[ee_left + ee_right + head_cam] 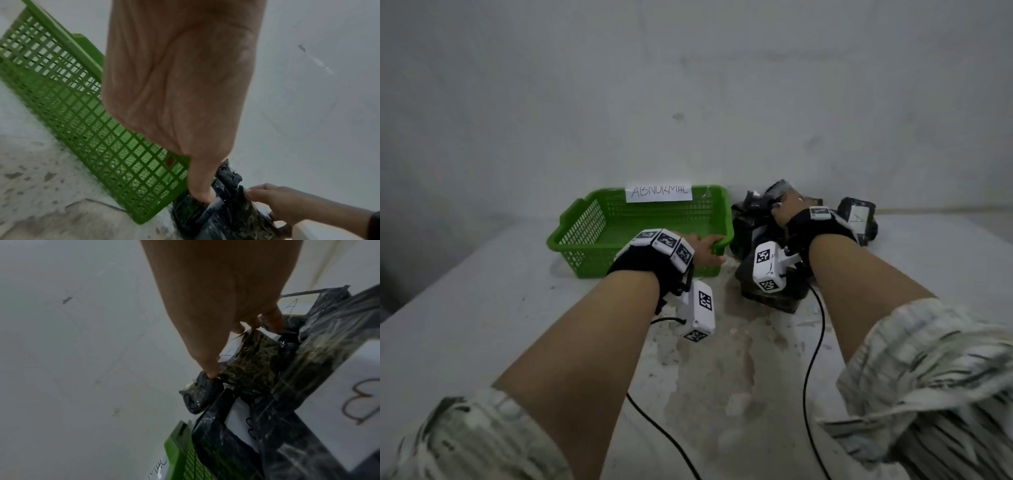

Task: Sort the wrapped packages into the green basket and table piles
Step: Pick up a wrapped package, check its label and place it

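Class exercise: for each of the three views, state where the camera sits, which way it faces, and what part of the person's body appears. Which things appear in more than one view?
Head: worn on the head, looking down at the table; both forearms, left hand on the green basket.
Left wrist: looks along the palm toward the basket.
Right wrist: right hand pinching a wrapped package.
Shared: basket, packages.

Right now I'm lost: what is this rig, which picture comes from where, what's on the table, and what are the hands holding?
No machine here: a person's two bare hands with cameras strapped on. The big picture comes from a head camera; the other two look along each wrist. On the table stand a green basket labelled ABNORMAL and a heap of black wrapped packages, some lettered A or B. The left hand grips the basket's near corner. The right hand grasps the top package of the heap.
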The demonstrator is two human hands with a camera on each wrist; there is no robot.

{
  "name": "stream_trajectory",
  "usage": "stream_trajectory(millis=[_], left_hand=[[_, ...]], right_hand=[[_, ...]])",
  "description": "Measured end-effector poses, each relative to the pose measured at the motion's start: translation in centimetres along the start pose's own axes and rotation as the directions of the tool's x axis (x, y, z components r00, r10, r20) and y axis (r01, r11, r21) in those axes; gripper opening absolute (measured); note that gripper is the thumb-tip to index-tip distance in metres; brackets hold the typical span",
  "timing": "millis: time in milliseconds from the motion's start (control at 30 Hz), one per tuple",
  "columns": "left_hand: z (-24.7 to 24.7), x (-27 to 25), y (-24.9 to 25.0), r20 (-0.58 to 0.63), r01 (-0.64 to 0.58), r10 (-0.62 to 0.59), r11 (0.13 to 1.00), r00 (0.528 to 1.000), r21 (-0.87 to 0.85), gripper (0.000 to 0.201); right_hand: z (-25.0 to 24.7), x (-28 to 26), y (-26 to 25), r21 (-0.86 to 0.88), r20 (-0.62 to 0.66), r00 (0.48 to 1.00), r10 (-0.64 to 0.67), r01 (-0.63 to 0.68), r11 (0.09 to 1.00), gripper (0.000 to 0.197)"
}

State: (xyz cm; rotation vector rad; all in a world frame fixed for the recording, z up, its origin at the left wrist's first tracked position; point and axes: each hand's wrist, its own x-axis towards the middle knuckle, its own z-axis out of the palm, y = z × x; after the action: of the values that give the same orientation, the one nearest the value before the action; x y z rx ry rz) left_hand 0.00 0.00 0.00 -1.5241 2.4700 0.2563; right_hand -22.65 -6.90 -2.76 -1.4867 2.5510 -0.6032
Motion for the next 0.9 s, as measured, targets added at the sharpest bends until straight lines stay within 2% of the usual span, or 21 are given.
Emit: stream_trajectory(millis=[33, 67, 133, 200, 400, 467, 533, 600, 667, 733, 800, 900], left_hand=[[-0.1, -0.2, 0.0, 0.023, 0.001, -0.001, 1.000, 1.000, 0.007, 0.063], [-0.1, 0.0, -0.1, 0.019, 0.000, 0.000, 1.000, 1.000, 0.008, 0.063], [0.0, 0.0, -0.1, 0.015, 0.006, -0.007, 1.000, 1.000, 0.003, 0.063], [0.1, 0.1, -0.1, 0.019, 0.006, -0.007, 1.000, 1.000, 0.004, 0.063], [0.1, -0.1, 0.0, 0.025, 0.006, -0.006, 1.000, 1.000, -0.020, 0.063], [-0.1, -0.3, -0.1, 0.038, -0.011, 0.014, 0.998, 0.999, -0.062, 0.064], [-0.2, -0.4, -0.7, 0.067, -0.031, 0.039, 0.992, 0.997, -0.121, 0.066], [-0.2, -0.3, -1.3, 0.042, -0.048, 0.061, 0.966, 0.997, -0.255, 0.069], [-0.2, -0.9, -1.6, -0.057, -0.108, 0.092, 0.861, 0.994, -0.497, 0.065], [-0.3, -1.5, -1.8, -0.183, -0.173, 0.065, 0.721, 0.981, -0.671, 0.058], [-0.4, -1.9, -2.2, -0.260, -0.224, 0.024, 0.587, 0.965, -0.778, 0.056], [-0.3, -2.4, -2.6, -0.254, -0.233, -0.020, 0.336, 0.967, -0.913, 0.056]], right_hand=[[-0.8, -1.0, -0.1, -0.001, 0.013, 0.999, -0.043, 0.043, 0.999, 0.059], [-1.0, -1.6, -0.3, -0.027, 0.005, 0.999, -0.032, 0.032, 0.999, 0.060], [-1.7, -2.4, -0.3, -0.029, -0.030, 0.998, 0.046, -0.047, 0.998, 0.077], [-2.3, -3.6, -0.6, -0.037, -0.068, 0.996, 0.059, -0.062, 0.997, 0.089], [-2.5, -4.0, 0.5, 0.005, -0.016, 0.987, 0.161, -0.161, 0.987, 0.087], [-2.6, -5.2, 0.6, 0.027, 0.014, 0.988, 0.156, -0.156, 0.987, 0.089], [-2.5, -5.9, 1.0, 0.106, 0.030, 0.992, 0.124, -0.127, 0.986, 0.078], [-2.8, -6.9, 1.3, 0.248, -0.013, 0.999, 0.045, -0.040, 0.968, 0.054], [-3.1, -7.6, 1.2, 0.459, -0.121, 0.991, -0.055, 0.105, 0.882, 0.037], [-3.5, -8.9, 0.2, 0.673, -0.189, 0.974, -0.122, 0.219, 0.707, 0.032], [-3.5, -10.2, -1.4, 0.800, -0.118, 0.972, -0.204, 0.215, 0.560, 0.029], [-2.6, -12.2, -4.1, 0.878, 0.032, 0.936, -0.351, 0.142, 0.457, 0.022]])
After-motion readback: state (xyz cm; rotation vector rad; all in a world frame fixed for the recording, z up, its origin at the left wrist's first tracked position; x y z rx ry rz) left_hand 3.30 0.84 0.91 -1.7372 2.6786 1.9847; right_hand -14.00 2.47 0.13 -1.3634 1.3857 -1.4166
